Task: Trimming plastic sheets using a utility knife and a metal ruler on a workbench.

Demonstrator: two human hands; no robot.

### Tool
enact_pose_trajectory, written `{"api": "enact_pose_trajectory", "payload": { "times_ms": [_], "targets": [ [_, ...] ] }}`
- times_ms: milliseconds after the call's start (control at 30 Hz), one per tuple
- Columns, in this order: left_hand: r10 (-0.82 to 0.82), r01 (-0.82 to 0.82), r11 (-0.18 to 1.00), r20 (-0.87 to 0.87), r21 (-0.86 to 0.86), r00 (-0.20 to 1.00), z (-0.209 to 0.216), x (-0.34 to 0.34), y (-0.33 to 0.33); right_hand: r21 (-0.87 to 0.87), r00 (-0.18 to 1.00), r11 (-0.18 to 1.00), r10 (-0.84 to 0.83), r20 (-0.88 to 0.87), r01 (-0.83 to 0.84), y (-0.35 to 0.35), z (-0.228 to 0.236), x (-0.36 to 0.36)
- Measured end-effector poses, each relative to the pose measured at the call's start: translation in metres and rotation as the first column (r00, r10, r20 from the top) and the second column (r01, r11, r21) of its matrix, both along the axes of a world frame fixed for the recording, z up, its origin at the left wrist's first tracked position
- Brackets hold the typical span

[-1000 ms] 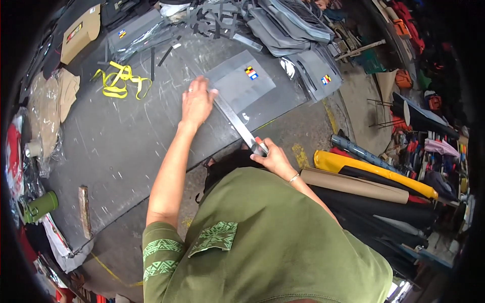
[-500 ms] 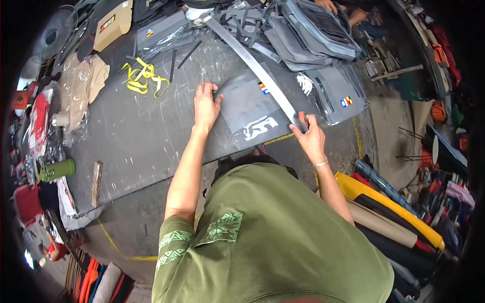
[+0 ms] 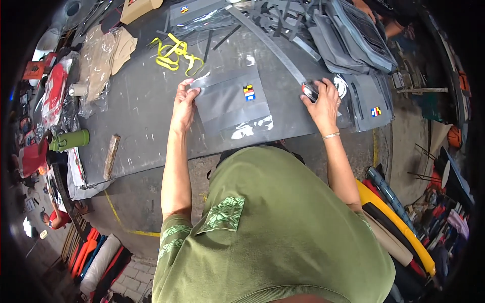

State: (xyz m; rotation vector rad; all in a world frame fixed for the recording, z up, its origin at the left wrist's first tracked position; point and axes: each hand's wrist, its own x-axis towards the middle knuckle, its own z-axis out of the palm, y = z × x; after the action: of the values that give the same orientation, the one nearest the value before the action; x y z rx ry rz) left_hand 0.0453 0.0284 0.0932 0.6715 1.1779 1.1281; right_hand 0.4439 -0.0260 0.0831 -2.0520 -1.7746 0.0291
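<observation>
On the dark table in front of me lies a flat grey fabric panel [image 3: 222,108] with a clear plastic layer and a small multicoloured patch [image 3: 248,93]. My left hand [image 3: 184,105] is closed in a pinch at the panel's upper left corner, where the plastic glints. My right hand [image 3: 324,103] curls round a small dark tool [image 3: 309,92] with a red-orange part; its kind is partly hidden by the fingers. A long metal ruler [image 3: 268,43] slants across the table, its near end beside that hand, off the panel.
Yellow strap [image 3: 177,53] lies beyond my left hand. Grey bags [image 3: 348,40] and another patched panel [image 3: 371,98] are at the right. Brown pattern pieces [image 3: 108,55], a green bottle [image 3: 69,140] and a wooden stick [image 3: 111,156] lie leftward. Another person's hand [image 3: 365,9] shows at the far right.
The ruler has shifted right, off the panel. My left hand has gone from lying by the panel to pinching its corner, and the panel has turned slightly. The right hand has moved away rightward.
</observation>
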Motion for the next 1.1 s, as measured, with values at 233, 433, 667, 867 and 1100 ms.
{"api": "enact_pose_trajectory", "payload": {
  "times_ms": [233, 433, 667, 867, 1100],
  "targets": [
    [-0.229, 0.223, 0.971, 0.082, 0.083, 0.97, 0.028, -0.001, 0.005, 0.247, 0.724, 0.807, 0.59, -0.357, -0.536, 0.039, 0.069, -0.135],
    [-0.328, 0.316, 0.943, 0.123, 0.109, 0.937, 0.041, 0.008, 0.006, 0.199, 0.723, 0.785, 0.619, -0.308, -0.587, 0.045, 0.071, -0.156],
    [-0.351, 0.35, 0.931, -0.017, 0.105, 0.936, 0.047, 0.027, -0.003, -0.106, 0.732, 0.837, 0.401, -0.551, -0.538, 0.031, 0.082, -0.144],
    [-0.39, 0.398, 0.907, -0.079, 0.136, 0.917, 0.052, 0.041, -0.009, -0.19, 0.649, 0.833, 0.241, -0.722, -0.52, 0.023, 0.073, -0.132],
    [-0.379, 0.399, 0.902, -0.136, 0.167, 0.915, 0.042, 0.054, -0.012, -0.197, 0.617, 0.847, 0.183, -0.765, -0.495, 0.013, 0.073, -0.129]
  ]
}}
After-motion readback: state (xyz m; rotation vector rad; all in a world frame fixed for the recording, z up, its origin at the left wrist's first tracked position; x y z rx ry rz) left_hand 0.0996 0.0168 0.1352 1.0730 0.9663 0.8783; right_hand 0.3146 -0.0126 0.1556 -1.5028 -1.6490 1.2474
